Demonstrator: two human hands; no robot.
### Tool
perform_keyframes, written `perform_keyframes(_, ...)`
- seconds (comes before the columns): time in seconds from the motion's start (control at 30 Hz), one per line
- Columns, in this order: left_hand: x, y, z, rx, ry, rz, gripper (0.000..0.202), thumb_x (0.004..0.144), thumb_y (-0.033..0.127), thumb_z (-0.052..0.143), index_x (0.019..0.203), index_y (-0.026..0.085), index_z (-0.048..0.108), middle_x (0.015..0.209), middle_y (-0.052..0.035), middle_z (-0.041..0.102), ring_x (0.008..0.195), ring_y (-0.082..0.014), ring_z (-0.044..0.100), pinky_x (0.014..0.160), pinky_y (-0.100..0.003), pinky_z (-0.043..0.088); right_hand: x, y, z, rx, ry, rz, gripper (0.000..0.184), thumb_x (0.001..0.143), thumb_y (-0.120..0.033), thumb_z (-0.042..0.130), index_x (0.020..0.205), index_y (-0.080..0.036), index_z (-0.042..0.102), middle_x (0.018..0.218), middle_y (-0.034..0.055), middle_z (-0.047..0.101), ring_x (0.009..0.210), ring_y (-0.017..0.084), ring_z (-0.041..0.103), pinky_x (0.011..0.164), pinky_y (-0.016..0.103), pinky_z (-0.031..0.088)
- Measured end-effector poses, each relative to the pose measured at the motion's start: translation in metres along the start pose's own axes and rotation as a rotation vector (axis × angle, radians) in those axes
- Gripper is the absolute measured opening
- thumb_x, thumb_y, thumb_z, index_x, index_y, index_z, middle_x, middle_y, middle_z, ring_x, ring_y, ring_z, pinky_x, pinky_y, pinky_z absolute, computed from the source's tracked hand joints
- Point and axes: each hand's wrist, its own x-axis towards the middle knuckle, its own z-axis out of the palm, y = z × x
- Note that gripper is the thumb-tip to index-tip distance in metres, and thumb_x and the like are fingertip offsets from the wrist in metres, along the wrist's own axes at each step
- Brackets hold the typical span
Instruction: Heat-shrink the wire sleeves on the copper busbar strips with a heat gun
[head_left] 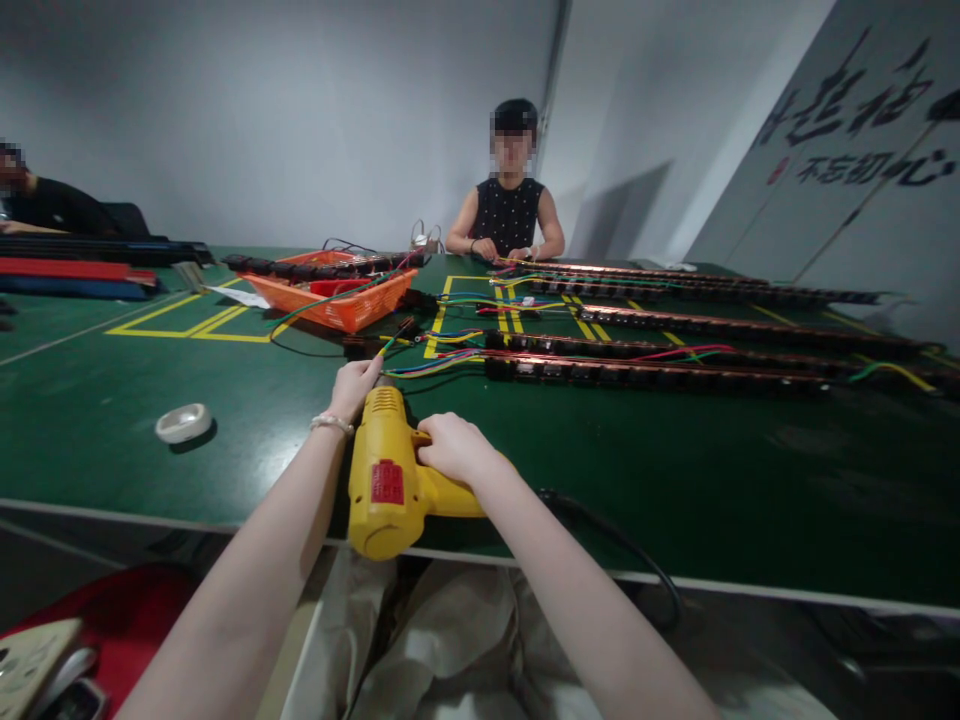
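Note:
My right hand is wrapped around the handle of a yellow heat gun with a red label. Its nozzle points away from me, toward the wires. Just beyond that nozzle, my left hand pinches a yellow-green wire; the fingertips are partly hidden. More coloured wires run rightward from beside my left hand to the nearest long black and copper-coloured strip, which lies on the green table.
An orange basket holding strips stands behind my left hand. More strips lie at the right. A white ring-shaped object sits at the left. The heat gun's black cord hangs over the front edge. A co-worker sits opposite.

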Motion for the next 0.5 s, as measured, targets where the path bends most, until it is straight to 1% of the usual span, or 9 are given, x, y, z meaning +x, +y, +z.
perform_keyframes(0.2,0.000,-0.003,0.000,-0.021,0.007,0.005,0.051,0.079,0.057,0.035,0.059,0.014,0.055,0.055,-0.0005,0.044,0.059,-0.0132,0.040,0.055,-0.024,0.026,-0.001,0.002,0.001,0.026,-0.001,-0.013,0.026,0.088,-0.039,0.052,0.096,-0.015,0.061,0.098,0.0052,0.064,0.093,0.018,0.059,0.081,0.037,0.047)
perform_keyframes(0.3,0.000,-0.002,0.001,-0.007,0.016,0.009,0.049,0.079,0.055,0.036,0.058,0.015,0.054,0.054,-0.0011,0.046,0.059,-0.0137,0.041,0.055,-0.025,0.027,-0.002,0.004,0.000,0.044,-0.006,-0.015,0.027,0.088,-0.040,0.053,0.095,-0.015,0.061,0.098,0.0055,0.063,0.092,0.018,0.059,0.081,0.037,0.047)
perform_keyframes(0.4,-0.001,0.000,0.001,0.031,0.016,0.007,0.049,0.080,0.055,0.035,0.058,0.015,0.054,0.056,-0.0019,0.048,0.058,-0.0140,0.041,0.054,-0.025,0.026,-0.005,0.014,-0.004,0.065,-0.019,-0.007,0.028,0.087,-0.041,0.053,0.094,-0.015,0.062,0.098,0.0052,0.063,0.091,0.018,0.059,0.081,0.037,0.046)
perform_keyframes(0.5,-0.003,0.002,0.002,0.067,0.014,0.012,0.050,0.082,0.054,0.034,0.056,0.016,0.053,0.054,-0.0018,0.047,0.056,-0.0138,0.041,0.054,-0.026,0.024,-0.010,0.030,-0.010,0.079,-0.024,0.024,0.028,0.087,-0.041,0.053,0.094,-0.016,0.062,0.097,0.0047,0.063,0.089,0.017,0.059,0.079,0.036,0.046)
